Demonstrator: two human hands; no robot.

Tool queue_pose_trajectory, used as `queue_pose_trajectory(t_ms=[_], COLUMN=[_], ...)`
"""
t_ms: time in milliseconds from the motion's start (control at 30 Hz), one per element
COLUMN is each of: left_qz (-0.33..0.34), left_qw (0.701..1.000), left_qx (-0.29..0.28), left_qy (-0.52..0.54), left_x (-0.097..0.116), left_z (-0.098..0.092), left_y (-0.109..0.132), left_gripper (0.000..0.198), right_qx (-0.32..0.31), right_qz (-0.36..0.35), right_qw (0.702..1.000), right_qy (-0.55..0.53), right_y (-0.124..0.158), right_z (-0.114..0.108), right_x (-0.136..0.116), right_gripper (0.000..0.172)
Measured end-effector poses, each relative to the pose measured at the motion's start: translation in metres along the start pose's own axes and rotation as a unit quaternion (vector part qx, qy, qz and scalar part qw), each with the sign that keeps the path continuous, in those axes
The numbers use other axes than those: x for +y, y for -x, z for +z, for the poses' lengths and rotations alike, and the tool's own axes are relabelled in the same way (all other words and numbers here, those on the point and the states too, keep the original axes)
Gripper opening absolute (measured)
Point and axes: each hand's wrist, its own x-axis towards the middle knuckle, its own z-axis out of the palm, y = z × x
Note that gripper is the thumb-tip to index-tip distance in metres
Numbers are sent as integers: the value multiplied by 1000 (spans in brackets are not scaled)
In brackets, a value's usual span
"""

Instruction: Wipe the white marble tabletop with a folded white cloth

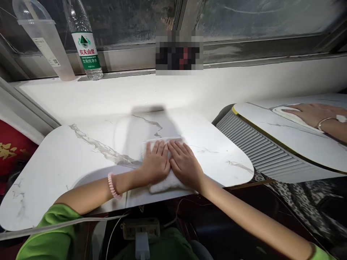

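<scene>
A white towel (pixel 168 184), folded into a pad, lies near the front edge of the white marble-patterned tabletop (pixel 89 169). Flat on it rests my left hand (pixel 156 163), fingers stretched out and pointing away from me. Beside it, my right hand (pixel 185 165) also presses down on the towel with straight fingers, the two hands touching at the thumbs. A pink coil band (pixel 114 186) circles my left wrist. My palms hide the middle of the towel.
On the window ledge stand a labelled water bottle (pixel 86 50) and a clear plastic cup (pixel 48 47). At right, another person's hand (pixel 311 112) lies on a white cloth on a second, ribbed-sided table (pixel 292 139). A power strip (pixel 142 227) with cables hangs below the front edge.
</scene>
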Motion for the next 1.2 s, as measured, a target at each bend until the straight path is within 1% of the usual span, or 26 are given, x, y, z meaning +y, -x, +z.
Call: queue_pose_trajectory(t_ms=[67, 100, 133, 200, 300, 433, 533, 633, 700, 800, 867, 933, 1000, 1067, 1133, 1200], left_qz=[-8, -12, -17, -33, -64, -71, -80, -112, -124, -125, -117, -106, -98, -102, -102, -89], left_qw=[1000, 1000, 1000, 999, 997, 997, 995, 990, 989, 989, 991, 993, 994, 993, 993, 993], left_qx=[-1, -5, -12, -28, -26, 28, 63, 81, 82, 76, 66, 55, 48, 47, 52, 57], left_qy=[-5, -5, -3, 8, 25, 21, 16, 15, 9, -5, -11, -16, -23, -30, -38, -43], left_x=[0, -1, -4, -12, -36, -87, -122, -140, -144, -139, -130, -117, -100, -81, -63, -51], left_z=[-2, -3, -5, -9, -13, -13, -14, -16, -16, -16, -17, -17, -15, -10, -5, -2], left_y=[17, 21, 22, 15, -12, -60, -90, -108, -110, -101, -87, -66, -38, -3, 35, 71], left_gripper=[60, 60, 60, 59, 57, 54, 50, 47, 47, 49, 50, 52, 53, 54, 55, 57], right_qx=[2, 0, -3, -16, -39, -41, -26, -18, -16, -5, 2, 2, -6, -15, -18, -19], right_qz=[-9, -9, -7, 1, 32, 82, 82, 66, 61, 53, 45, 39, 26, 3, -35, -76], right_qw=[1000, 1000, 1000, 999, 997, 992, 992, 991, 991, 991, 992, 993, 995, 997, 997, 995], right_qy=[-12, -19, -27, -44, -65, -82, -97, -118, -121, -120, -120, -111, -96, -79, -67, -59], right_y=[7, 7, 3, -11, -48, -114, -161, -191, -199, -191, -175, -152, -122, -89, -57, -29], right_z=[-5, -6, -6, -4, 5, 25, 40, 49, 53, 53, 50, 43, 33, 22, 9, -1], right_x=[-15, -20, -23, -25, -23, -18, -12, -7, -5, -6, -11, -20, -33, -49, -67, -83], right_gripper=[55, 55, 55, 55, 53, 52, 50, 50, 51, 51, 51, 52, 53, 54, 54, 54])
